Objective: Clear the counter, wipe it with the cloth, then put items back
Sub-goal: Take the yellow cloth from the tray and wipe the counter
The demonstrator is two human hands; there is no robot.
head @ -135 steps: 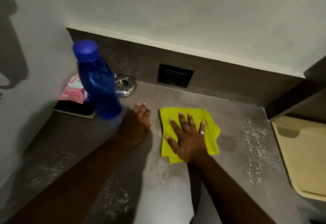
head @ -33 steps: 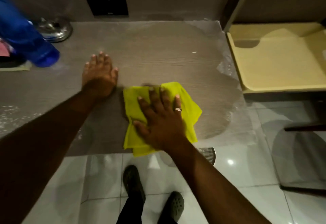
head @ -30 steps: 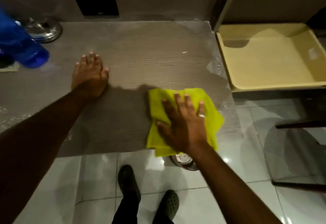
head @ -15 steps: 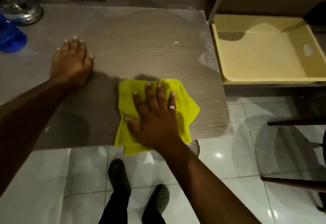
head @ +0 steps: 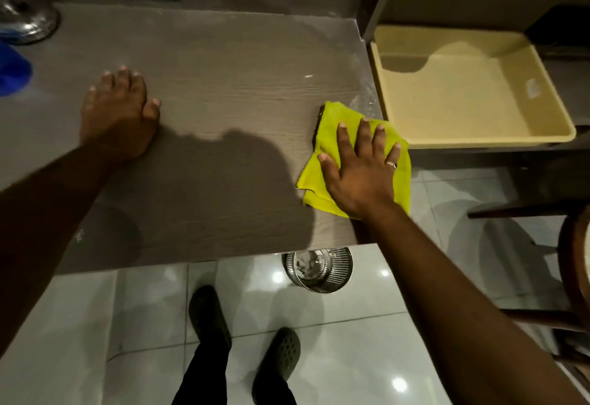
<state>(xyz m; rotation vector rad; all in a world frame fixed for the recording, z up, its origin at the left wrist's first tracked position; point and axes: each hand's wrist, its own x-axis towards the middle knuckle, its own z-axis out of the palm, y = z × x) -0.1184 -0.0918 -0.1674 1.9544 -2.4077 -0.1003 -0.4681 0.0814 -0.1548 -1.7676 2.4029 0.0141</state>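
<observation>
The counter (head: 223, 92) shows a matt grey wood-grain surface, with a soft yellow cloth (head: 332, 130) at its right edge. Beside it sits a smooth beige plastic tray (head: 472, 139). Below, a ribbed shiny metal bin (head: 322, 272) stands on glossy pale floor tiles (head: 351, 356).

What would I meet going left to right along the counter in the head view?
blue bottle → left hand, flat on the counter → yellow cloth under the right hand → beige tray past the counter's right edge.
</observation>
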